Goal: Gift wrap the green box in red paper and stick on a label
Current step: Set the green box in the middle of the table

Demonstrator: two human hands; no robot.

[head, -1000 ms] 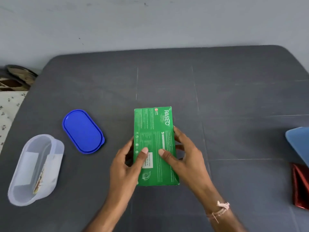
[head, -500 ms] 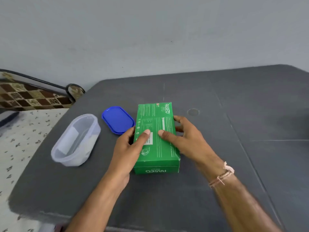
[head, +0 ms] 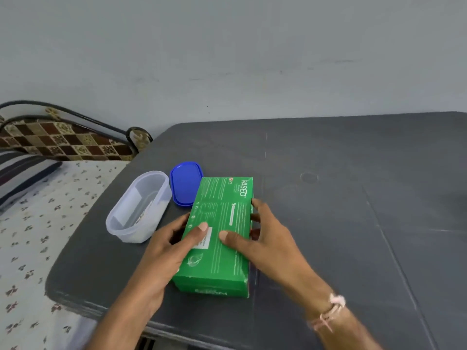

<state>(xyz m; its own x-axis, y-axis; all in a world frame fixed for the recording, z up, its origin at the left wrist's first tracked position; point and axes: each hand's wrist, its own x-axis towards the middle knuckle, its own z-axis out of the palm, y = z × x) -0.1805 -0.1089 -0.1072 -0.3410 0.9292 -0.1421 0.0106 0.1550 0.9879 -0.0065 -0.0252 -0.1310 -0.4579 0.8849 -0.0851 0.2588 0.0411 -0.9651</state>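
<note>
While both hands clasp it from opposite long sides, the box [head: 222, 203] lies flat on the table [head: 353, 223], seen from the head camera with its printed green face up and its length running away from the person. The left hand [head: 164, 251] grips the left edge near the middle, its thumb [head: 199, 231] laid across the top on a small white patch and its fingers curled down the side. The right hand [head: 267, 241] grips the right edge directly opposite, thumb [head: 227, 236] on the top face and fingers wrapped down the far side, a pale bracelet [head: 328, 311] on its wrist. Between the two thumbs a narrow strip of green shows; the near end of the box sticks out toward the person past both palms, and the far end reaches well beyond the fingertips. Just outside the left hand's knuckles stands a clear tub [head: 137, 205], open, with paper inside. Past the left fingertips a blue lid [head: 185, 183] lies flat, tucked against the box's far left corner; whether they touch I cannot tell. Beyond the table's left edge is a flowered sheet [head: 38, 236].
</note>
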